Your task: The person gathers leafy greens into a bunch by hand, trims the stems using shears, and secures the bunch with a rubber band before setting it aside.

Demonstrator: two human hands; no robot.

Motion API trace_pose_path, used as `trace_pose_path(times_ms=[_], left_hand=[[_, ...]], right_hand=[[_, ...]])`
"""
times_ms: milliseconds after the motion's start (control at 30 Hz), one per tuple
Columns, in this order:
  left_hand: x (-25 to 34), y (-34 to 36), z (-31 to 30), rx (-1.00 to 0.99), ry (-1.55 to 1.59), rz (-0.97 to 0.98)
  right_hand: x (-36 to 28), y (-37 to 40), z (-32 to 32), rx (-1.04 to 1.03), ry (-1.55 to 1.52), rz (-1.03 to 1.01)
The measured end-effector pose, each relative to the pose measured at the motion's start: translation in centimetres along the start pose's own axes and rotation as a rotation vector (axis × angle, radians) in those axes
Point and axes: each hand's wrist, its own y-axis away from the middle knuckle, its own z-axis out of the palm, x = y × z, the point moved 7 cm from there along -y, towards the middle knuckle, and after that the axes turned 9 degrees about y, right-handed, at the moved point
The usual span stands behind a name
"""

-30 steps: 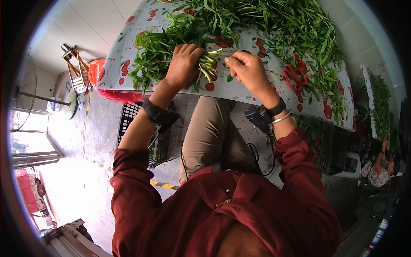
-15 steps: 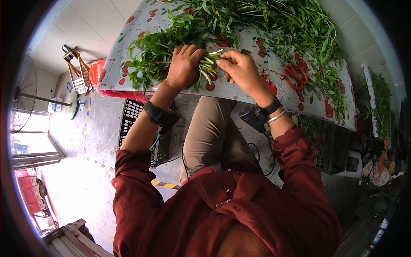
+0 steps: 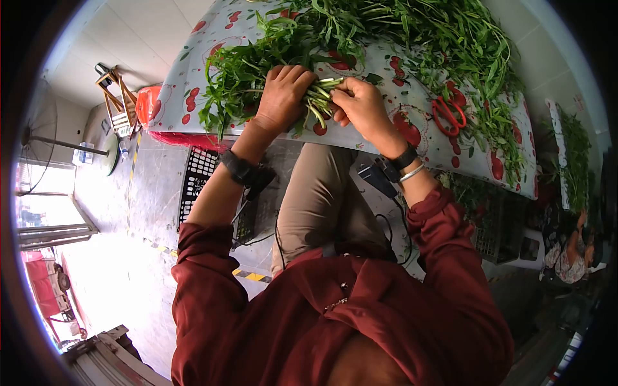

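Note:
A bunch of leafy green stems [image 3: 318, 103] lies across the front edge of the patterned tablecloth [image 3: 380, 119], leaves to the left and pale cut ends to the right. My left hand [image 3: 282, 96] is wrapped over the bunch. At the stem ends, my right hand [image 3: 365, 108] pinches with thumb and forefinger; its fingertips touch the stems. Red-handled scissors [image 3: 449, 117] rest on the cloth to the right of my right hand. A large heap of loose greens [image 3: 444, 38] spreads over the back and right of the table.
Below the table are a black crate [image 3: 196, 180] on the left and a dark crate [image 3: 496, 225] on the right. A fan [image 3: 109, 154] and a wooden folding stool [image 3: 119, 103] stand at the left. Another person [image 3: 570, 257] is at the far right beside more greens.
The view has shifted slightly. My left hand still holds the bunch, and my right hand has stayed at the stem ends with its fingers slightly shifted.

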Motion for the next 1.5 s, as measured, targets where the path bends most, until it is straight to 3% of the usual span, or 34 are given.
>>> trace_pose_path(times_ms=[733,900,1233,1400,1500], left_hand=[[0.2,0.1,0.0,0.015,-0.028,0.022],[0.3,0.1,0.0,0.013,-0.025,0.012],[0.4,0.1,0.1,0.024,-0.038,0.021],[0.3,0.2,0.0,0.014,0.005,0.041],[0.1,0.4,0.3,-0.001,-0.053,0.044]], right_hand=[[0.0,-0.4,-1.0,0.013,0.036,-0.070],[0.4,-1.3,-0.9,0.110,0.085,-0.151],[0.6,-0.2,-0.6,0.110,0.014,-0.088],[-0.1,0.4,-0.6,0.144,0.071,-0.206],[-0.2,1.4,-1.2,0.048,0.091,-0.102]])
